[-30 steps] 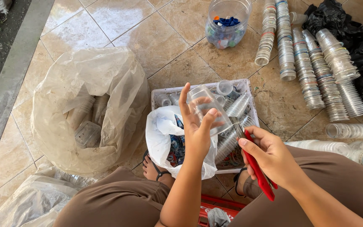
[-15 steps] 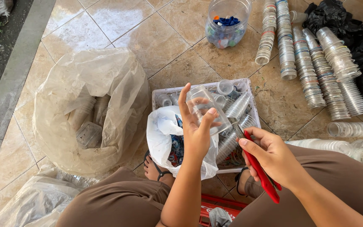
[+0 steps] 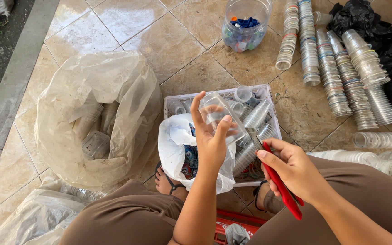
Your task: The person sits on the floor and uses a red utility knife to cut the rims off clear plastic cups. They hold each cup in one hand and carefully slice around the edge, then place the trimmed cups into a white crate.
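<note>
Above the white crate [image 3: 274,119], a clear plastic cup [image 3: 218,117] is being clamped between the left hand [image 3: 212,140] fingertips, tilted toward the red-handled cutter [image 3: 281,183] being gripped shut in the right hand [image 3: 291,168], while open tiled floor is being left beyond the crate's far rim.

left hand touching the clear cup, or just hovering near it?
Touching. The head view shows the left hand with fingers and thumb wrapped against the clear plastic cup, lifted above the white crate.
</note>
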